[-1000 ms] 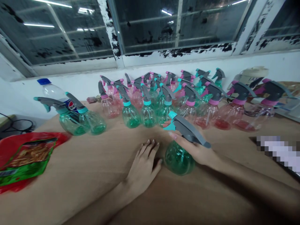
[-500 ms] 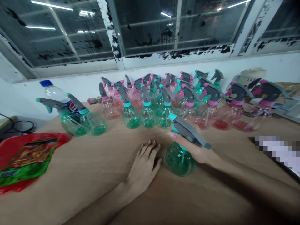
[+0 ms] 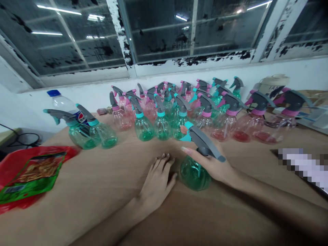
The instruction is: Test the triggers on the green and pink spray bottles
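A green spray bottle (image 3: 194,176) with a grey and turquoise spray head stands on the wooden table in front of me. My right hand (image 3: 214,165) is wrapped round its neck, the thumb across the near side and a fingertip showing by the turquoise trigger. The remaining fingers of that hand are hidden behind the bottle. Just left of the bottle, my left hand (image 3: 157,181) lies palm down on the table, fingers stretched out and holding nothing. Beyond the hands stand several more spray bottles, such as one green bottle (image 3: 162,128) with a little green at its bottom.
Pink spray bottles (image 3: 242,128) line the right. Two green ones (image 3: 106,135) stand at left before a blue-capped soda bottle (image 3: 61,102). A snack packet (image 3: 33,174) on red plastic (image 3: 69,150) lies far left. A blurred-out flat item (image 3: 304,164) is at right. Windows rise behind.
My right hand has shifted its grip lower on the neck, and the thumb has come away from the nozzle. The turquoise trigger now shows. The left hand stays in place.
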`<state>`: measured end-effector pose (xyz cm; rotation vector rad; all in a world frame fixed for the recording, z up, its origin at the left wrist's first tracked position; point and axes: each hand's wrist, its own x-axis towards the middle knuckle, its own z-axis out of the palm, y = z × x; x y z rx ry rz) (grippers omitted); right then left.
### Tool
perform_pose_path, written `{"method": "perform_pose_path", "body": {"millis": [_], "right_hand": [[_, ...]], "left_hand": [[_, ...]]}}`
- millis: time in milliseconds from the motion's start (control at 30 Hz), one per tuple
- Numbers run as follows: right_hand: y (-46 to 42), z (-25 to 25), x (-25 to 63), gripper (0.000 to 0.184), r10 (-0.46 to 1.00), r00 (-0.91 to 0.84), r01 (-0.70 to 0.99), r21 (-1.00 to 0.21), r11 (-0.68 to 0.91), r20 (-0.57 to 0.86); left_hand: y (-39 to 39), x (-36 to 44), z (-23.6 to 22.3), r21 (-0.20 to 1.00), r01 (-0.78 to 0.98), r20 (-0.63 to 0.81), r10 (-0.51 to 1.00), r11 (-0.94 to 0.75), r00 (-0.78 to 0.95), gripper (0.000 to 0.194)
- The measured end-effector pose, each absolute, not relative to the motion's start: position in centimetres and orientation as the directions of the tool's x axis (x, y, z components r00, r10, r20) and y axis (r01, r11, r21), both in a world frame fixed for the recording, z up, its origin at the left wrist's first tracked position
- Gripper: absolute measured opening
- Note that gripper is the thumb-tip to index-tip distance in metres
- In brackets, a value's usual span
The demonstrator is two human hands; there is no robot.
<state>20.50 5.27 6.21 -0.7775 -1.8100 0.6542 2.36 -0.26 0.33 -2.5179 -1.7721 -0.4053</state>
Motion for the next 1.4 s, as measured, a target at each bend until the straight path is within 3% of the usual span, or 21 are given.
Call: {"method": "perform_pose_path", "body": {"millis": [367,533,767,1033,1200,1400], "right_hand": [[5.6,5.6,20.7,0.023,0.782,-0.308,0.212,-0.762,0.611,0.542],[5.5,6.1,20.8,0.030,0.774,-0.375,0.132,-0.797,0.589,0.510],[6.1,6.3,21.2,0.014,0.726,-0.500,0.086,-0.807,0.585,0.472],[6.2,6.3,21.3,0.014,0.718,-0.506,0.086,-0.800,0.593,0.478],[5.7,6.5,21.3,0.037,0.750,-0.509,0.157,-0.811,0.564,0.423],[5.5,6.4,21.2,0.036,0.762,-0.471,0.194,-0.791,0.580,0.444]], "left_hand": [[-0.2,2.2,-0.1,0.081,0.923,0.273,0.899,-0.377,0.343,0.042],[-0.2,2.2,-0.1,0.082,0.924,0.273,0.900,-0.374,0.340,0.041],[-0.2,2.1,-0.4,0.104,0.917,0.306,0.890,-0.385,0.339,0.041],[-0.2,2.3,0.0,0.080,0.924,0.257,0.903,-0.375,0.344,0.041],[-0.2,2.2,-0.2,0.070,0.922,0.277,0.896,-0.380,0.349,0.039],[-0.2,2.2,-0.2,0.060,0.925,0.263,0.900,-0.375,0.348,0.039]]}}
